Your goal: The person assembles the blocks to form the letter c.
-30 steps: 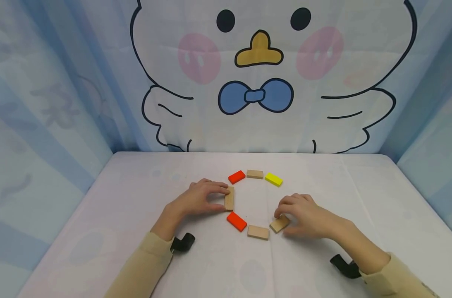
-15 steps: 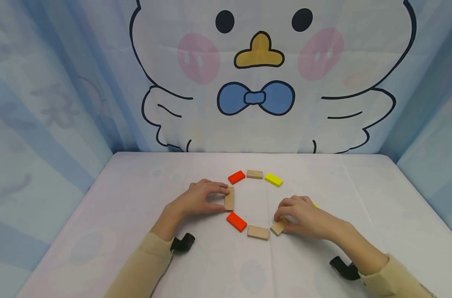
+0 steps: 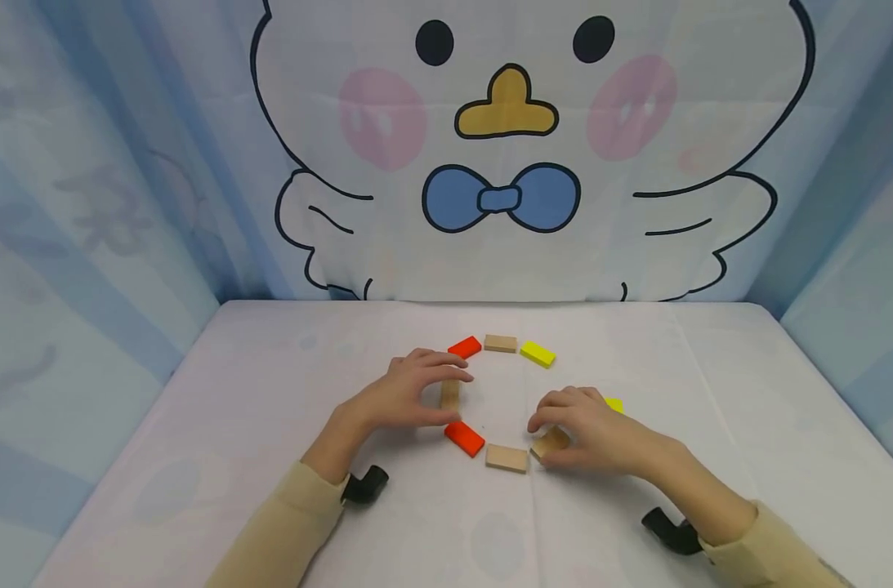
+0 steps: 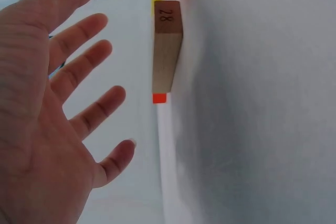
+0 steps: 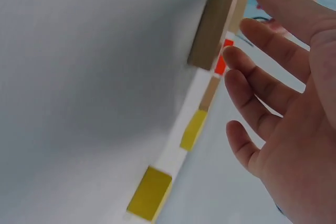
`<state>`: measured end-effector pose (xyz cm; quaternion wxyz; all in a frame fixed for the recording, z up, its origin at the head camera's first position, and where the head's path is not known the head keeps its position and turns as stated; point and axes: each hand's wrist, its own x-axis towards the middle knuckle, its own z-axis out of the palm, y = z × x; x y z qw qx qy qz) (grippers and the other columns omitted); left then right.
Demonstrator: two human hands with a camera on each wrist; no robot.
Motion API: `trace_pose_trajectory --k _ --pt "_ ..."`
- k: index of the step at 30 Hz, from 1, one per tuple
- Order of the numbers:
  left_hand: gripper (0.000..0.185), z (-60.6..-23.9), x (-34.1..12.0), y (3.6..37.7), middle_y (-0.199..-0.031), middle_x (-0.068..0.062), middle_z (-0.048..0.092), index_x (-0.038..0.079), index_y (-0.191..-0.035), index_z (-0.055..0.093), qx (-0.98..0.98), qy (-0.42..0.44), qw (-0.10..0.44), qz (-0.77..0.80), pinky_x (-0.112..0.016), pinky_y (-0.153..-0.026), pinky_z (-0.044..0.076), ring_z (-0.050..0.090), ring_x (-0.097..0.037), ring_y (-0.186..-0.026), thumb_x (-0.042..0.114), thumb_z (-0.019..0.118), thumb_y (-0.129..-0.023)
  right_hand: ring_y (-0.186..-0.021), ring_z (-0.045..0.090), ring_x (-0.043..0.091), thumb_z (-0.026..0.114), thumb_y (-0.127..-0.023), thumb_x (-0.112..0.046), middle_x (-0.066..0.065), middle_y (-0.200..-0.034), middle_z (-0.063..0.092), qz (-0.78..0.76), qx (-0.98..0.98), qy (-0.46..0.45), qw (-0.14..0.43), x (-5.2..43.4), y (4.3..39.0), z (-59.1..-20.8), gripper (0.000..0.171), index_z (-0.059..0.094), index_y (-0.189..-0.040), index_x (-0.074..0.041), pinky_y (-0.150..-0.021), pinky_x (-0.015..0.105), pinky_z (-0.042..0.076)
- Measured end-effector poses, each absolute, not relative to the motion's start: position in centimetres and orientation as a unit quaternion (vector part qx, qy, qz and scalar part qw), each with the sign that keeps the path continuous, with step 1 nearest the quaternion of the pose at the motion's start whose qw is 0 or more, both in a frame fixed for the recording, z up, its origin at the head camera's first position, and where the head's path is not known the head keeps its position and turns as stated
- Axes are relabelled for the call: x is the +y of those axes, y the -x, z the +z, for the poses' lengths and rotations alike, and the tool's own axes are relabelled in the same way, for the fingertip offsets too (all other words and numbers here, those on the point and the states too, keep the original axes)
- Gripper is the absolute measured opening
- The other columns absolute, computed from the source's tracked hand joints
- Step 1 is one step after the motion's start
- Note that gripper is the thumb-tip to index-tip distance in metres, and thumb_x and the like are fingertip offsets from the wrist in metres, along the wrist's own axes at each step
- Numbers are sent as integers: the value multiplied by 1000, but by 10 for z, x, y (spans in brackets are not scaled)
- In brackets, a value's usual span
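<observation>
The background is a pale blue and white fabric backdrop printed with a cartoon bird wearing a blue bow tie; the top of its head is cut off by the frame. Below it, a white-covered table runs out of frame at the bottom, as do the tan left sleeve and right sleeve. The left hand has its fingers spread wide and, per the left wrist view, apart from the left wooden block. In the head view its fingers mask that block's far end. The right hand has loosely bent, spaced fingers around the right wooden block; contact cannot be confirmed. Remaining blocks on the table: upper red block, top wooden block, upper yellow block, lower red block, bottom wooden block and right yellow block. Together the blocks outline a rough ring. The right hand conceals most of the right yellow block in the head view; the right wrist view exposes it. Only the left wrist view resolves the marking "28" on the left wooden block's end face.
</observation>
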<state>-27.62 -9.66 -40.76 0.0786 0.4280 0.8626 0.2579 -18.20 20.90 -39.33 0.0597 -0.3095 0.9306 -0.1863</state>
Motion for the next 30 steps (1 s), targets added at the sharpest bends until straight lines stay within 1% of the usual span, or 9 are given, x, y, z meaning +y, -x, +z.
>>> trace_pose_trajectory --k 6,9,14,19,21,26,30 --pt "48 -410 -97 271 -143 3 53 20 -134 67 886 -403 70 219 -53 -98 32 41 -23 -133 36 77 -89 -102 53 15 81 -86 -39 -14 -105 59 -175 925 326 84 195 182 -399 26 71 -105 -25 -102 55 36" --pt "51 -411 -99 270 -143 3 55 19 -134 67 891 -398 55 210 -53 -95 33 42 -23 -133 38 78 -88 -98 53 13 81 -85 -41 -14 -103 58 -170 923 334 87 192 181 -400 26 70 -102 -26 -102 54 36" --pt "50 -413 -101 269 -142 6 57 22 -131 68 905 -381 39 186 -52 -92 34 43 -22 -133 42 79 -87 -95 52 11 81 -85 -39 -14 -101 57 -166 920 348 76 191 178 -400 22 70 -98 -25 -100 51 37" --pt "49 -415 -100 267 -140 7 59 22 -130 69 913 -362 53 179 -52 -94 33 44 -22 -132 41 80 -86 -94 52 11 82 -85 -36 -13 -101 58 -162 919 352 74 192 176 -398 20 71 -96 -24 -99 51 38" --pt "49 -416 -99 265 -139 8 59 22 -130 70 915 -356 58 180 -51 -94 33 44 -22 -131 41 80 -86 -94 52 11 82 -85 -37 -13 -101 58 -162 919 350 76 194 175 -398 21 70 -97 -25 -99 52 38" --pt "48 -417 -98 262 -137 8 60 22 -129 70 915 -353 62 188 -52 -95 33 45 -22 -130 41 80 -86 -98 52 13 83 -84 -36 -14 -102 58 -162 924 338 76 205 173 -393 23 69 -100 -27 -99 55 36" --pt "48 -416 -98 259 -138 8 60 22 -130 70 916 -349 63 189 -51 -94 33 45 -22 -130 41 80 -86 -102 53 16 85 -81 -29 -13 -105 58 -160 926 333 72 217 173 -388 26 69 -102 -26 -98 57 35"
